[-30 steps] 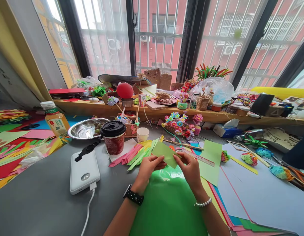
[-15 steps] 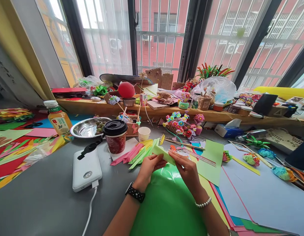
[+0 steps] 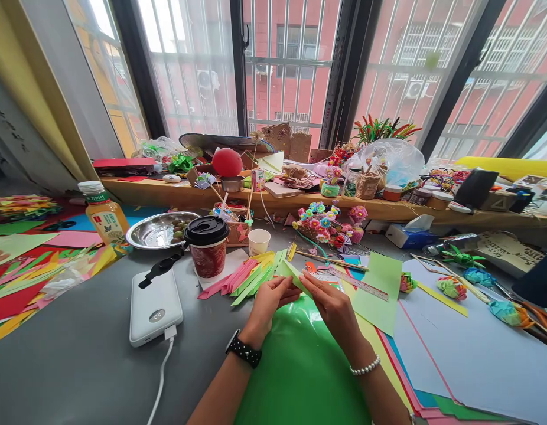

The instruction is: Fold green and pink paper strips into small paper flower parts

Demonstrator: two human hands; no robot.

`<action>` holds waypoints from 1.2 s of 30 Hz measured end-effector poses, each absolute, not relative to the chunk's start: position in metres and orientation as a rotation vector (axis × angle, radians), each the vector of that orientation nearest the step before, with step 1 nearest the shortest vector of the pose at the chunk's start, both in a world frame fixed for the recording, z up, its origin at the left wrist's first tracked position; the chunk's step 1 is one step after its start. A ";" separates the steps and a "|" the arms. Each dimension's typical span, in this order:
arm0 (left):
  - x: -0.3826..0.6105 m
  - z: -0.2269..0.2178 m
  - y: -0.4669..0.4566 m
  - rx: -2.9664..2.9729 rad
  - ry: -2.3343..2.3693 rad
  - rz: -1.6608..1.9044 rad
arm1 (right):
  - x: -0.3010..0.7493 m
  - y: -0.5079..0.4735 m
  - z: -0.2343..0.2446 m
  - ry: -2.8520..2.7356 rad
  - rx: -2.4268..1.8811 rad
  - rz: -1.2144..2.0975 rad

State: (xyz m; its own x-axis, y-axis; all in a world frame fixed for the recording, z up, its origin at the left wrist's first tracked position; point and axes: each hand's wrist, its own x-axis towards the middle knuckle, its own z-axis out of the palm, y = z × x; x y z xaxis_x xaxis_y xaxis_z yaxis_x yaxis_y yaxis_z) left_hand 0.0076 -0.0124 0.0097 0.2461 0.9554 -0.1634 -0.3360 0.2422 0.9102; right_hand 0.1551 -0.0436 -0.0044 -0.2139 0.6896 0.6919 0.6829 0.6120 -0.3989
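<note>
Between my two hands is a folded strip of light green paper (image 3: 295,276), held above a shiny green balloon-like surface (image 3: 309,366). My left hand (image 3: 272,301) pinches its left end between thumb and fingers. On its right end my right hand (image 3: 329,298) is closed, fingers extended along the fold and the thumb underneath. Just left of the hands lies a fan of folded paper strips (image 3: 251,277) in pink, yellow and green. A light green sheet (image 3: 380,289) and a patterned ruler (image 3: 362,283) are to the right.
Left of my arms are a white power bank (image 3: 156,307) with a cable, a lidded coffee cup (image 3: 207,248), a metal plate (image 3: 145,230) and a juice bottle (image 3: 104,212). A paper cup (image 3: 259,242) stands ahead. White sheets (image 3: 486,348) and paper flowers (image 3: 453,287) lie right.
The green paper strip has tilted and looks narrower between my fingers. My right hand has shifted slightly left and turned a little; my left hand is nearly still.
</note>
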 end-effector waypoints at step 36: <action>0.012 0.007 -0.017 1.327 0.869 0.822 | 0.155 -0.040 0.005 -1.098 -1.134 1.024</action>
